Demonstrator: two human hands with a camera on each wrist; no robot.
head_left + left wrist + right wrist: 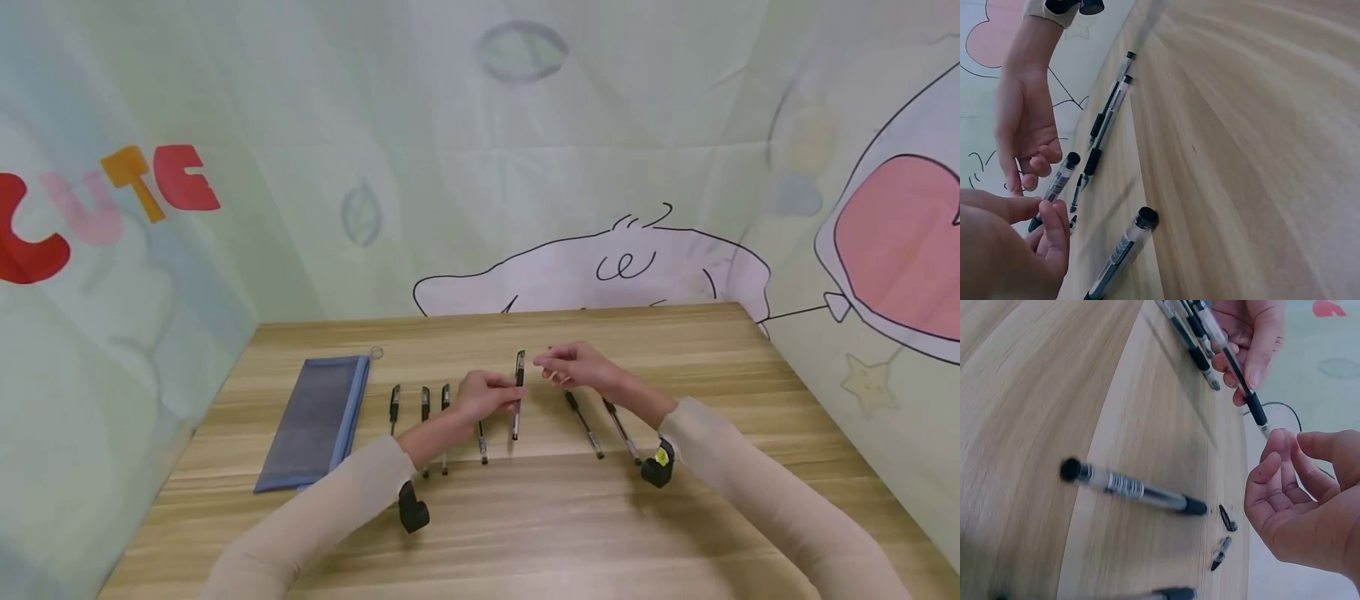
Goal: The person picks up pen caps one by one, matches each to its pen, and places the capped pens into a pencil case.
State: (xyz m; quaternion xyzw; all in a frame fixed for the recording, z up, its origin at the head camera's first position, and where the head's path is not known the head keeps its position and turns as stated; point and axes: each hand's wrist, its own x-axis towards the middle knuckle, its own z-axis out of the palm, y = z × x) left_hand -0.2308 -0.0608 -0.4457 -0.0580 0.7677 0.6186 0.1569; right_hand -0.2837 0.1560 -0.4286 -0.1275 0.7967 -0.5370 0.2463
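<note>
My left hand [483, 396] pinches a clear pen [518, 417] with a black grip between thumb and fingers, its black clip end pointing away from me. Close to that end is my right hand [577, 367], thumb and index fingertips together and the other fingers loosely bent. In the right wrist view, the held pen [1232, 359] points at these right fingertips [1282, 439]; nothing shows between them. Below the right arm lie two pens [585, 425] [622, 433] without caps. Two small black caps [1227, 519] [1219, 553] rest beyond them on the table.
Left of the held pen, several similar pens [425, 404] lie side by side, partly covered by my left arm. A blue mesh zip pouch [311, 417] lies at the left of the wooden table [525, 525]. A printed curtain [315, 125] hangs behind the table and along its sides.
</note>
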